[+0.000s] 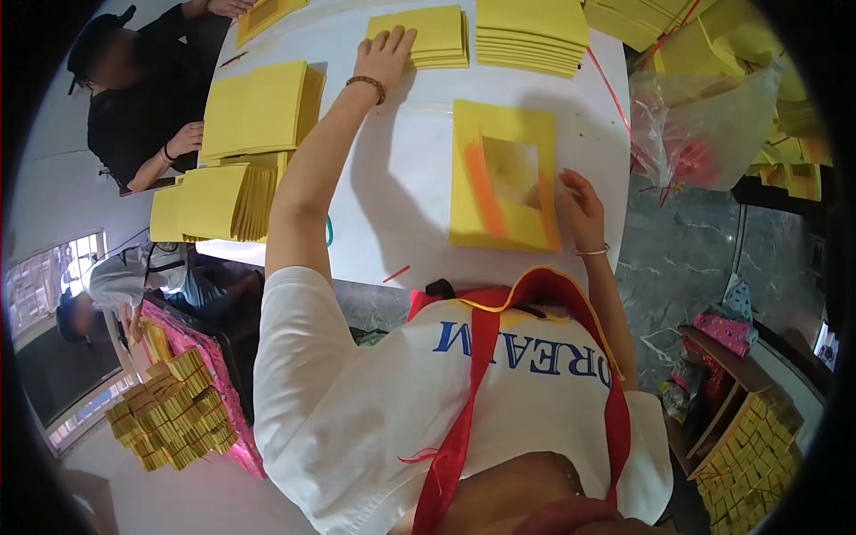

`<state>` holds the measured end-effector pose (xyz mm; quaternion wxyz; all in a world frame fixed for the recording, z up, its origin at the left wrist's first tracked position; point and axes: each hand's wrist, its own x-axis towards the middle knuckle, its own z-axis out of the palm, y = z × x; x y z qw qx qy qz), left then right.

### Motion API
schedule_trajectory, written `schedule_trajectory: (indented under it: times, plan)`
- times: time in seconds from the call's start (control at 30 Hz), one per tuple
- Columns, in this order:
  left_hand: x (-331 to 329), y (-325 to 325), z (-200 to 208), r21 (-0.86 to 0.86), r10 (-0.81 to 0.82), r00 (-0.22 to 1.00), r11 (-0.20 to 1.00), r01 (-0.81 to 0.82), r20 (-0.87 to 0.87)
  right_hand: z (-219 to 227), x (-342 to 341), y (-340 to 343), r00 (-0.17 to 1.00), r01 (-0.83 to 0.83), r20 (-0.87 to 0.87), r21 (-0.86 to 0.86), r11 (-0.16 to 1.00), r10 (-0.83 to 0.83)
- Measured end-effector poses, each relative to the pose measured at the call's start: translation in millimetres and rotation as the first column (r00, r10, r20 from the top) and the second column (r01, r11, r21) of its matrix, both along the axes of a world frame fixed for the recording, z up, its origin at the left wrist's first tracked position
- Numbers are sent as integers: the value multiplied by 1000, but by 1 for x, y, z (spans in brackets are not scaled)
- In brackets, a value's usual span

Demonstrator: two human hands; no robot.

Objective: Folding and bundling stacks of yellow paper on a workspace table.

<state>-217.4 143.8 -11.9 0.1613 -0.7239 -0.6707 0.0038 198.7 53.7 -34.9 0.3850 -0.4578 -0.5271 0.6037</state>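
My left hand [385,59] reaches to the far side of the table, its fingers laid flat over the near-left corner of a stack of yellow paper sheets [432,31]. In front of me lies a yellow paper piece [468,201] with a pale rectangular patch in its middle. A blurred orange strip [486,192] stands or leans over its left part. My right hand [584,209] is just off the paper's right edge, fingers loosely bent and apart, with nothing visible in them.
More yellow stacks stand on the white table [401,196]: one at the far right [532,36], several at the left [254,107]. A clear plastic bag [704,125] hangs at the right edge. A co-worker in black [147,98] sits at the left; another person [152,272] works behind.
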Motion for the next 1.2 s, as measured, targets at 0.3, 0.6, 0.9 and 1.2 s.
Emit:
schedule_trajectory:
  times: [0.3,0.6,0.9,1.2]
  plan:
    - [71,-47,55,252,-346,786,936,247,512,-16,1,-16,717,-535,697,576,618,-29]
    - [262,-176,55,183,-373,620,919,348,690,-9,-17,-17,690,-554,723,528,644,2]
    - [232,-176,54,32,-351,810,924,382,469,13,-19,-22,527,-656,850,408,634,-2]
    - [151,-156,45,-56,43,-58,964,-259,997,21,-19,-21,641,-626,767,536,567,-17]
